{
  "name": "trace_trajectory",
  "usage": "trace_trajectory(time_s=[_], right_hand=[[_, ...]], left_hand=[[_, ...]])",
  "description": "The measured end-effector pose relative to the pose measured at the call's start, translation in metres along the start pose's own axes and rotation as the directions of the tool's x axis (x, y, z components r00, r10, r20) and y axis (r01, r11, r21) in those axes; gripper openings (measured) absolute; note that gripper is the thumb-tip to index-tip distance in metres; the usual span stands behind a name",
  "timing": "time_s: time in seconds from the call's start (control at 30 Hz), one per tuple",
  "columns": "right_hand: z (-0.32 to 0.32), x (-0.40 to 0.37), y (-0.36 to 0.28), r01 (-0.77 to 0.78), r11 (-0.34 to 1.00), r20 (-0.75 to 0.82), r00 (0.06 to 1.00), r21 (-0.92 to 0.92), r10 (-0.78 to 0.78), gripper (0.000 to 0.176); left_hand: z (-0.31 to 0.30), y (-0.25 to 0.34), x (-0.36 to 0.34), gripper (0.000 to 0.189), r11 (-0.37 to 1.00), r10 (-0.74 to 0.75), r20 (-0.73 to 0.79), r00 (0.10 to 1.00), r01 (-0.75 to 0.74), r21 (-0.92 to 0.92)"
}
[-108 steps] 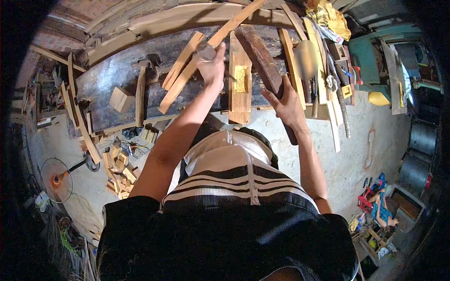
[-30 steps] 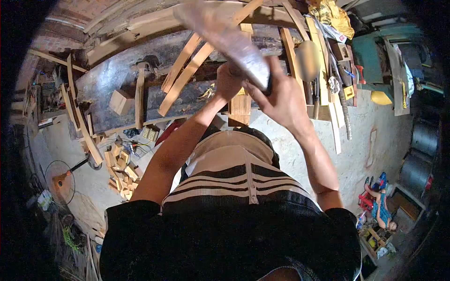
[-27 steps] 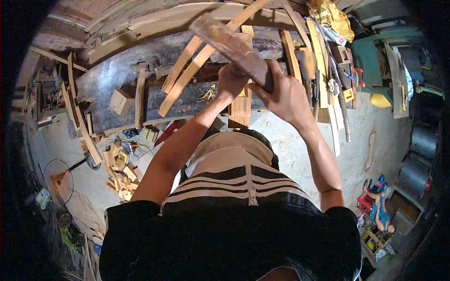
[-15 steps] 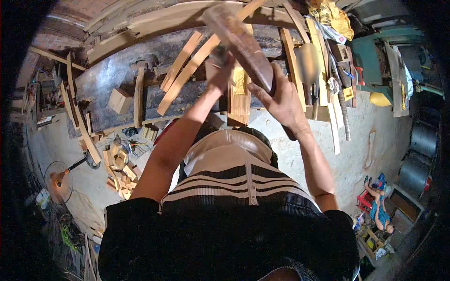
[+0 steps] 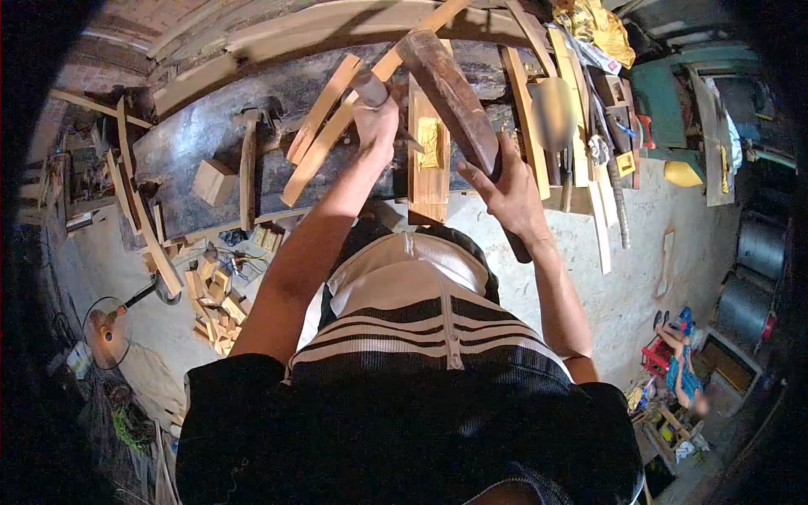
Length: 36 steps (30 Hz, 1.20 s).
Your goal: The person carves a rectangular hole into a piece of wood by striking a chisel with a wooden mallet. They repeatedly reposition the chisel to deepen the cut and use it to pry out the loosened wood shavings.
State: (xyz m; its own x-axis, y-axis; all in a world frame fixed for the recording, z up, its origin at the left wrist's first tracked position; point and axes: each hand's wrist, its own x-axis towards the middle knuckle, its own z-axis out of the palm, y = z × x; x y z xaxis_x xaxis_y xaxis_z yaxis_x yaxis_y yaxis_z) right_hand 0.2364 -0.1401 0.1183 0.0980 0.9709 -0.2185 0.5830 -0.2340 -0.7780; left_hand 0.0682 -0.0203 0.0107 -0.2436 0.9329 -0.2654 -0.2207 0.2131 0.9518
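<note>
Right hand (image 5: 505,181) fisted round the wooden mallet (image 5: 446,93), left hand (image 5: 376,122) clenched on the chisel handle (image 5: 369,87), just beside the plank (image 5: 429,181).

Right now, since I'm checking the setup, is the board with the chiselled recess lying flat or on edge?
Flat: the board lies wide face up on the workbench, its pale chiselled recess facing the camera.

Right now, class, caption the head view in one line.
Left hand grips a tool beside a board on the bench; right hand holds a wooden mallet.
</note>
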Motion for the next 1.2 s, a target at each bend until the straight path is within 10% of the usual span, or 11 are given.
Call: trace_trajectory(time_s=[0.3,0.4,0.43,0.5,0.6,0.77,0.83,0.9,1.1,1.2], right_hand=[[-0.012,0.005,-0.067,0.361,0.932,-0.155,0.923,0.036,-0.351,0.059],[-0.009,0.013,-0.058,0.269,0.946,0.047,0.963,-0.183,-0.265,0.059],[-0.008,0.018,-0.053,0.267,0.901,0.121,0.963,-0.341,-0.239,0.059],[-0.002,0.022,-0.040,0.365,0.840,0.097,0.929,-0.403,-0.357,0.060],[-0.006,0.009,-0.057,0.253,0.955,0.082,0.967,-0.154,-0.243,0.059],[0.006,0.029,-0.029,0.223,0.925,0.092,0.975,-0.307,-0.204,0.060],[0.006,0.028,-0.020,0.225,0.963,0.011,0.974,-0.147,-0.225,0.060],[0.002,0.018,-0.018,0.129,0.991,0.003,0.992,-0.029,-0.129,0.063],[0.000,0.013,0.023,0.021,0.999,-0.089,0.996,0.036,-0.018,0.065],[-0.005,0.006,0.022,-0.086,0.996,-0.036,0.996,-0.028,0.085,0.061]], left_hand=[[0.006,-0.027,-0.007,0.015,0.948,0.314,0.246,0.917,-0.290,-0.127],[0.009,-0.015,-0.026,0.009,0.958,0.243,0.302,0.922,-0.179,-0.223],[0.005,-0.032,-0.013,0.010,0.640,0.544,0.442,0.713,-0.693,0.331],[0.007,-0.044,-0.008,0.010,0.919,0.335,0.325,0.885,-0.382,0.094],[0.001,-0.029,-0.022,0.009,0.958,0.215,0.346,0.913,-0.128,-0.256],[0.013,-0.022,-0.016,0.011,0.954,0.290,0.256,0.922,-0.258,-0.154],[0.006,-0.005,-0.012,0.011,0.941,0.035,0.196,0.980,0.034,-0.337],[-0.001,0.005,-0.011,0.013,0.997,0.044,0.120,0.992,-0.050,0.050],[-0.003,-0.005,-0.010,0.011,0.986,0.037,0.424,0.905,-0.103,0.134],[0.003,-0.008,-0.031,0.019,0.890,0.355,0.392,0.849,-0.434,0.135]])
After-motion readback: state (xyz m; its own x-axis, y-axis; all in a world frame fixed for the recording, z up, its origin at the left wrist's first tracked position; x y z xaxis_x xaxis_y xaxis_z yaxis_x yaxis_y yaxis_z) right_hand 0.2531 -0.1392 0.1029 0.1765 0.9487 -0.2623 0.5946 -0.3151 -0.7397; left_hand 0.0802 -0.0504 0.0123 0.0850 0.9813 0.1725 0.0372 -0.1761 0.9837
